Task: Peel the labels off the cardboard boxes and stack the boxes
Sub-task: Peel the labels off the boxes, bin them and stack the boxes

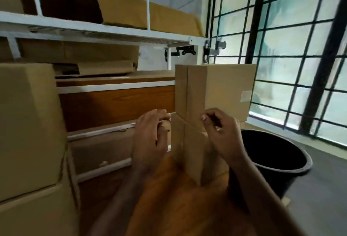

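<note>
- Two cardboard boxes stacked on wooden table [169, 198]: upper box [219, 93] atop lower box [189, 149].
- Left hand [150, 140] beside lower box, fingers curled; grasp unclear.
- Right hand [223, 134] against stack, fingertips pinched together; contents unclear.
- Tape remnant [246, 96] on upper box's right side.
- Black bucket [277, 153] just right.

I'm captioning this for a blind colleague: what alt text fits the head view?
Two hands, left hand and right hand, reach toward two stacked cardboard boxes on a wooden surface. A black bucket stands right, by a barred window.
</note>
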Demonstrator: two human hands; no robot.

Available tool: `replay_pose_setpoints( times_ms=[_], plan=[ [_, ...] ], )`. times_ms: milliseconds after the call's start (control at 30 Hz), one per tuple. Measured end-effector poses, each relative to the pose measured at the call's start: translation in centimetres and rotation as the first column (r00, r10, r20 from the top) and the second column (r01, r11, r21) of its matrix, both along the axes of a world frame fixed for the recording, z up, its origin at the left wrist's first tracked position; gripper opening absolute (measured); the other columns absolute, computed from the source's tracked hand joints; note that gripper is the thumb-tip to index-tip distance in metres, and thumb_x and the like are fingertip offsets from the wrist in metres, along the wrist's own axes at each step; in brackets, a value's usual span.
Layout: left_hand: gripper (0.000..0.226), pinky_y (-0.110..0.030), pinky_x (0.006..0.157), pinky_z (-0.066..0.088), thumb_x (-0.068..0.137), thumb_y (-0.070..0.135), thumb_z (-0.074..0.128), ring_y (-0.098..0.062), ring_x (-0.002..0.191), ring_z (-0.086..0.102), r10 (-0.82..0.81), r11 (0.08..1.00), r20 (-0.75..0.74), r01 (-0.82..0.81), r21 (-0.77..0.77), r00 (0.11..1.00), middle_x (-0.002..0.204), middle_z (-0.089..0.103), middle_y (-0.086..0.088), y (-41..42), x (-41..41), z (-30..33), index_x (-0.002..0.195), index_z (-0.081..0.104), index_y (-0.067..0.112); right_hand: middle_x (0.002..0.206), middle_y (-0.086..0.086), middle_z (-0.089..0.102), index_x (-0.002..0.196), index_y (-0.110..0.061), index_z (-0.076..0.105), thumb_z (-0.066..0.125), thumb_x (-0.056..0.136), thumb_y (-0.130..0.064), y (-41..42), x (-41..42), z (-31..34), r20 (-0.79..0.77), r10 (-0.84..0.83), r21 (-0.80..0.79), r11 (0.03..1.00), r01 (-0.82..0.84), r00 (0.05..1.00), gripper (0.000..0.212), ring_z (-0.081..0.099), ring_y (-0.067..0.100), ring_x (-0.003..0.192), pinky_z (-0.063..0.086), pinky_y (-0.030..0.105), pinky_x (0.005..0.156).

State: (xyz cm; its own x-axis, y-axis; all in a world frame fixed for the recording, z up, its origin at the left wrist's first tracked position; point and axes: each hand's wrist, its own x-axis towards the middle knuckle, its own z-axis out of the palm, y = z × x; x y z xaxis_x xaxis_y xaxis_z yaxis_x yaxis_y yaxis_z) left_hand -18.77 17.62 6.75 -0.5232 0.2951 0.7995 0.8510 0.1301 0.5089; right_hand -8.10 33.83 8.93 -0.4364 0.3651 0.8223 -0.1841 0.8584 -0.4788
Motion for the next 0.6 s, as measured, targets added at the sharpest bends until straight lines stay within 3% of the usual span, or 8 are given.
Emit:
replay_pose_setpoints(
  times_ms=[67,167,300,367,467,533,600],
  plan=[
    [0.027,-0.039,0.103,0.045,0.099,0.017,0.046,-0.002,0.118,0.047,-0.058,0.998,0.089,0.057,0.012,0.994,0.125,0.056,0.013,5.0,0.9,0.6,0.121,0.059,0.026,0.083,-0.014,0.07,0.091,-0.023,0.07,0.065,0.092,-0.015,4.8,0.7,0.7,0.119,-0.013,0.016,1.0,0.011,0.993,0.009,0.065,0.002,0.08,0.049,0.017,0.068],
    [0.039,-0.04,0.106,0.043,0.099,0.022,0.053,-0.006,0.125,0.045,-0.098,0.995,0.197,0.102,-0.013,0.976,0.135,0.048,0.012,12.4,1.4,1.2,0.137,0.049,0.029,0.091,-0.015,0.069,0.098,-0.03,0.069,0.065,0.091,-0.028,12.0,1.3,2.1,0.302,-0.062,0.036,0.998,0.053,0.951,0.008,0.064,0.001,0.087,0.049,0.024,0.078],
    [0.056,-0.044,0.111,0.038,0.096,0.03,0.057,-0.016,0.135,0.036,0.01,1.0,0.217,-0.006,-0.019,0.976,0.149,0.037,-0.001,19.8,1.3,1.5,0.147,0.036,0.022,0.108,0.001,0.067,0.123,-0.021,0.059,0.064,0.09,-0.032,20.1,0.8,4.3,0.29,-0.301,0.197,0.948,0.251,0.908,0.035,0.063,0.019,0.099,0.051,0.034,0.084],
    [0.062,-0.04,0.113,0.035,0.095,0.029,0.059,-0.019,0.137,0.035,0.076,0.997,0.228,-0.076,-0.006,0.971,0.15,0.035,-0.005,22.1,1.0,1.8,0.15,0.032,0.018,0.125,0.01,0.059,0.135,-0.018,0.05,0.064,0.09,-0.03,23.2,-0.3,5.0,0.314,-0.359,0.231,0.927,0.297,0.879,0.049,0.057,0.029,0.114,0.049,0.041,0.093],
    [0.066,-0.035,0.108,0.038,0.094,0.026,0.06,-0.021,0.134,0.038,0.109,0.991,0.266,-0.125,0.043,0.958,0.148,0.036,-0.008,24.4,0.5,2.1,0.151,0.029,0.014,0.146,0.018,0.039,0.149,-0.016,0.03,0.067,0.086,-0.039,27.9,-2.3,5.6,0.442,-0.324,0.106,0.945,0.31,0.836,0.077,0.041,0.038,0.132,0.04,0.048,0.107],
    [0.068,-0.04,0.109,0.04,0.093,0.024,0.061,-0.022,0.133,0.039,0.117,0.988,0.272,-0.14,0.066,0.955,0.147,0.037,-0.008,25.6,0.2,2.0,0.151,0.029,0.012,0.146,0.017,0.039,0.15,-0.016,0.024,0.067,0.078,-0.049,30.0,-3.3,5.8,0.468,-0.2,-0.068,0.963,0.26,0.861,0.09,0.042,0.037,0.132,0.04,0.05,0.107],
    [0.071,-0.038,0.11,0.038,0.092,0.023,0.062,-0.023,0.134,0.038,0.122,0.986,0.3,-0.15,0.071,0.946,0.148,0.036,-0.009,26.5,0.0,1.8,0.152,0.026,0.011,0.143,0.014,0.043,0.148,-0.014,0.022,0.069,0.078,-0.047,31.2,-3.9,5.8,0.437,-0.04,-0.278,0.944,0.177,0.899,0.09,0.047,0.033,0.128,0.043,0.051,0.105]
  ],
)
